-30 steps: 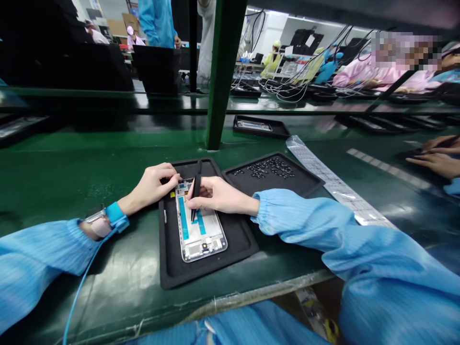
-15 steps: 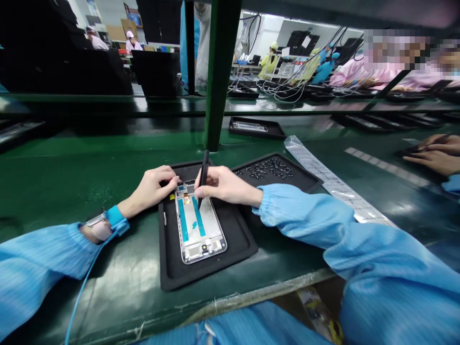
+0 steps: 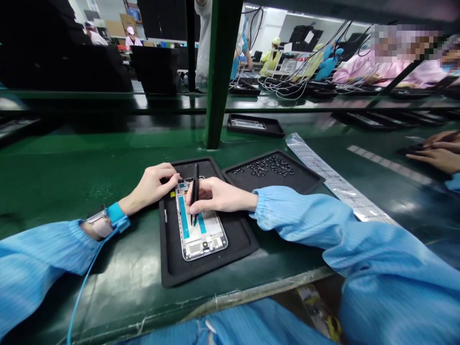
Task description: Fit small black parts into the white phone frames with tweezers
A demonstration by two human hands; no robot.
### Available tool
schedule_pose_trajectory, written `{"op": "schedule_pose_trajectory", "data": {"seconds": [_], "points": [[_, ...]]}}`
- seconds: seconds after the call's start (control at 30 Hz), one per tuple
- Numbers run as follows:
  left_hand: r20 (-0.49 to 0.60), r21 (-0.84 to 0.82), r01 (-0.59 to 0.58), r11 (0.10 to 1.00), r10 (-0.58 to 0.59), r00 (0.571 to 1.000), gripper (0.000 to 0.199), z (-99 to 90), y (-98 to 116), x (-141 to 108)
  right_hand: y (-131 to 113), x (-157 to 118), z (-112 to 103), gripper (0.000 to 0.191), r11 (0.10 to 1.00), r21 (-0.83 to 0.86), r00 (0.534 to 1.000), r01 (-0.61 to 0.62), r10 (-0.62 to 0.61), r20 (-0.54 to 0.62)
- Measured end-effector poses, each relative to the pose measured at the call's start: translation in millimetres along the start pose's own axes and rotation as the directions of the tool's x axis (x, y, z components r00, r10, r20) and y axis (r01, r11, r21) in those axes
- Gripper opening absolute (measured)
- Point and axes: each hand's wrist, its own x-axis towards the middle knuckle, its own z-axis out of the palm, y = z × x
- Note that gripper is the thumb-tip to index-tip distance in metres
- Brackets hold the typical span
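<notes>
While pinching tweezers (image 3: 195,189) with the right hand (image 3: 221,194), pointing at the phone frame (image 3: 210,231) inside the tray (image 3: 236,239).
With the left hand (image 3: 156,183) at the tray's far-left corner — cannot tell whether gripping. Probably light, stiff, fragile — take by the frame's edges.

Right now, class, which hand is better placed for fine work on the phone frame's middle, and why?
Probably the right hand: it holds the black tweezers, tips pointing down over the phone frame. The left hand is at the frame's far left corner, with no tool visible.
</notes>
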Motion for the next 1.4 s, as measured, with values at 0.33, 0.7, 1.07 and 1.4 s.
{"op": "schedule_pose_trajectory", "data": {"seconds": [0.33,0.7,1.07,1.4], "points": [[-0.001,0.014,-0.002,1.0,0.002,1.0,0.032,1.1,-1.1,-0.2,6.3,1.5,-3.0,0.021,1.0,-0.006,1.0,-0.022,0.022,-0.023],[0.015,0.016,-0.005,1.0,0.005,1.0,0.032,0.1,-1.1,0.5,-11.5,-1.8,-28.0,0.021,0.997,-0.073,0.992,0.011,-0.02,-0.128],[0.019,0.02,0.009,1.0,-0.009,1.0,0.033,0.0,-2.1,-0.2,-1.7,-0.1,-37.8,0.025,0.995,-0.098,0.995,-0.034,0.043,0.091],[0.012,0.017,0.005,1.0,-0.005,1.0,0.033,-1.0,-1.4,-0.3,-15.2,-6.4,-32.3,0.036,0.897,-0.37,0.97,-0.241,0.224,-0.089]]}}
